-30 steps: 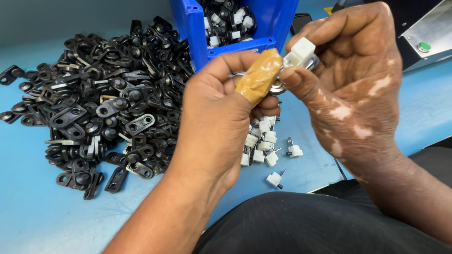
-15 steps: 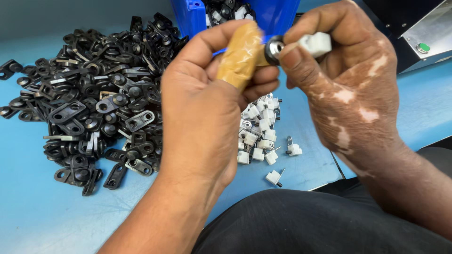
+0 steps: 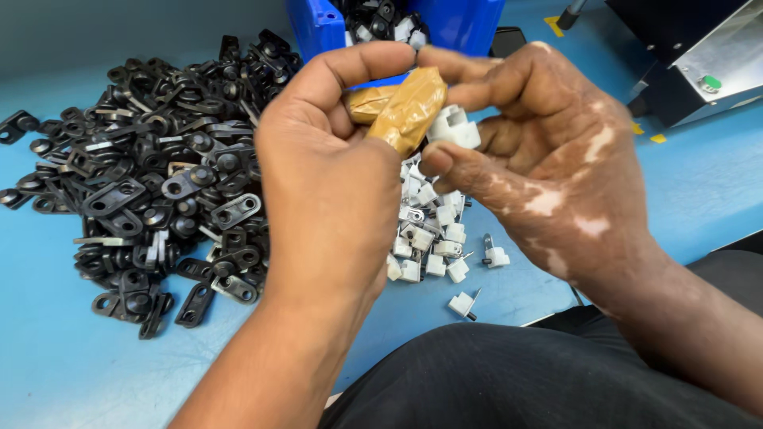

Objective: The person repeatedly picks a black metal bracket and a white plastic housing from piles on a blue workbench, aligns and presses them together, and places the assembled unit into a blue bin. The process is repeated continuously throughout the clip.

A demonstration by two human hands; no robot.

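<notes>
The single head-worn camera is looking steeply down from just above the person's lap, facing forward across the blue table [image 3: 63, 373], and it is sitting so near that the left hand [image 3: 330, 187] and right hand [image 3: 548, 167] are filling the middle of the frame. The pile of black brackets [image 3: 151, 183] is lying toward nine o'clock, the blue bin [image 3: 318, 24] is being cut off at twelve o'clock, and a grey machine [image 3: 707, 56] is showing at two o'clock. There being only this one view, no second view is sharing any part of the scene.

Bright, even overhead light (soft shadows below), sharp focus, faint metal glare
</notes>
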